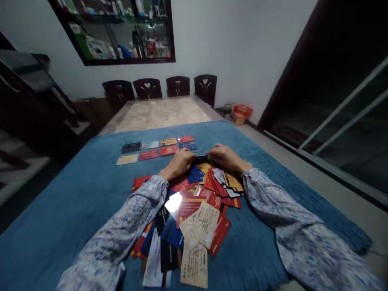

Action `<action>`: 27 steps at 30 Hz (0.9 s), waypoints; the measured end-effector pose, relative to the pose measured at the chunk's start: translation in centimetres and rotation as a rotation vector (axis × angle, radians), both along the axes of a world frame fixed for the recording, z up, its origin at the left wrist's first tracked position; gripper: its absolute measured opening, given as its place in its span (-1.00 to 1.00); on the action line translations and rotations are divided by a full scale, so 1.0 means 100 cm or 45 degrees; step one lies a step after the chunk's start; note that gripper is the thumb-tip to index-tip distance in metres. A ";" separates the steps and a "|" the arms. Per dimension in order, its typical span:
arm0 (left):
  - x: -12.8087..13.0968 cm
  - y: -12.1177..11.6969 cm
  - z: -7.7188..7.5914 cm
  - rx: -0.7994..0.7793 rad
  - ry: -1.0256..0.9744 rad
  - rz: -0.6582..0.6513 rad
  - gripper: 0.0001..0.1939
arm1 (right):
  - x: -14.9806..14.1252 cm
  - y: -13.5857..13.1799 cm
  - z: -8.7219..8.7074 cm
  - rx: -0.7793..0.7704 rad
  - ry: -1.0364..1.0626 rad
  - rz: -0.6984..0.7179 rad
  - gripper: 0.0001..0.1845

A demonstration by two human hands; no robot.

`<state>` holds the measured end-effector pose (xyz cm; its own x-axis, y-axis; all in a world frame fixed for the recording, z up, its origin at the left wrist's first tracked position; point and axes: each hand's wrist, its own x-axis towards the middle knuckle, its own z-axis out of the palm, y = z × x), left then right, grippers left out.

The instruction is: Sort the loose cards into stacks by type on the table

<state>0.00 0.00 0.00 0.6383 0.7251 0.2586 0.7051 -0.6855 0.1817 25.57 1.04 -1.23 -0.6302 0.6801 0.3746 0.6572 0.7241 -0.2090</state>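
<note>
Together, left hand [181, 160] and right hand [226, 155] grip a dark card [202, 157], long axis sideways.

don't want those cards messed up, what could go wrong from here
The left sleeve reaches across the edge of the loose card pile and might drag some cards along. The left hand is close to the laid-out rows of cards, so it could knock one askew. The thin dark item between the left hand and the right hand could slip if either grip loosens.
</note>
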 end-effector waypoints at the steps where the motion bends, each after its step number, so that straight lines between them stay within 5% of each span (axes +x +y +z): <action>1: -0.001 0.001 -0.001 0.003 -0.010 0.003 -0.71 | 0.000 0.001 -0.001 0.007 0.011 -0.002 -0.74; 27: -0.006 0.014 -0.013 0.107 -0.442 0.021 -0.76 | -0.005 -0.007 0.000 0.118 0.272 -0.142 -0.68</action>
<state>-0.56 1.43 -1.35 0.4901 0.7017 0.5171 0.6225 -0.6970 0.3558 25.07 0.37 -1.19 -0.4529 0.6977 0.5550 0.6821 0.6721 -0.2882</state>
